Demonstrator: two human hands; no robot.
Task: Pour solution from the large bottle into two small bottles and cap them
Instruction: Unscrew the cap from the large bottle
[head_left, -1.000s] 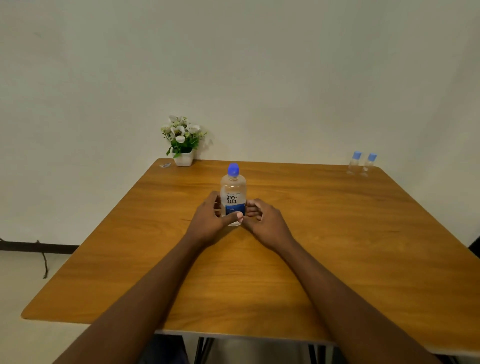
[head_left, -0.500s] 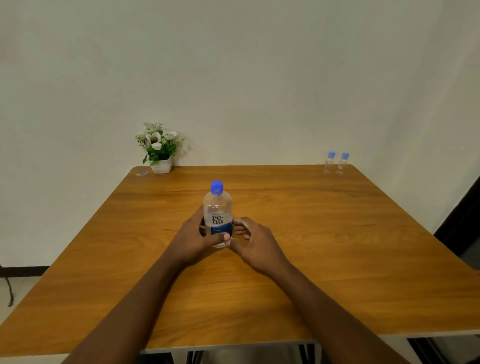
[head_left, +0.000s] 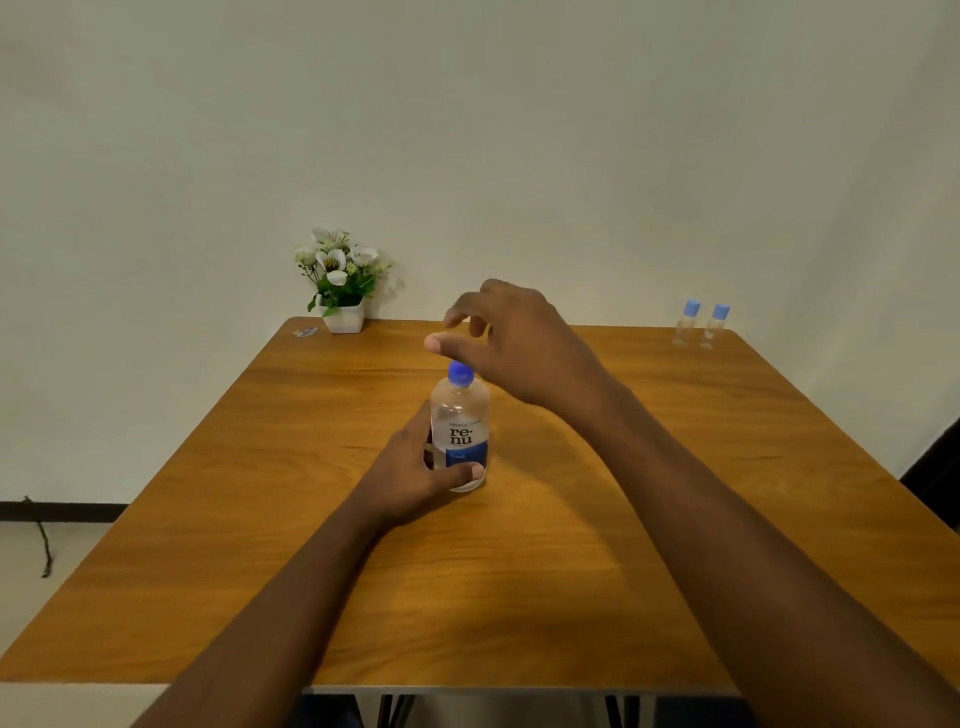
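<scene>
While the left hand (head_left: 415, 475) wraps its fingers around the upright large bottle (head_left: 460, 431) mid-table (head_left: 571, 571), the right hand (head_left: 511, 340) hovers above the blue cap (head_left: 460, 373), fingers spread, touching nothing. Two capped small bottles (head_left: 701, 325) stand at the far right corner.

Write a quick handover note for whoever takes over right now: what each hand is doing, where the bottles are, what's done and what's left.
Left hand: gripping the large bottle, upright mid-table.
Right hand: open, hovering above the bottle's blue cap, not gripping it.
Two small bottles: capped, at the far right corner of the table.
Done: nothing poured.
Left: uncap the large bottle, fetch and open the small ones, fill both, cap them.
</scene>
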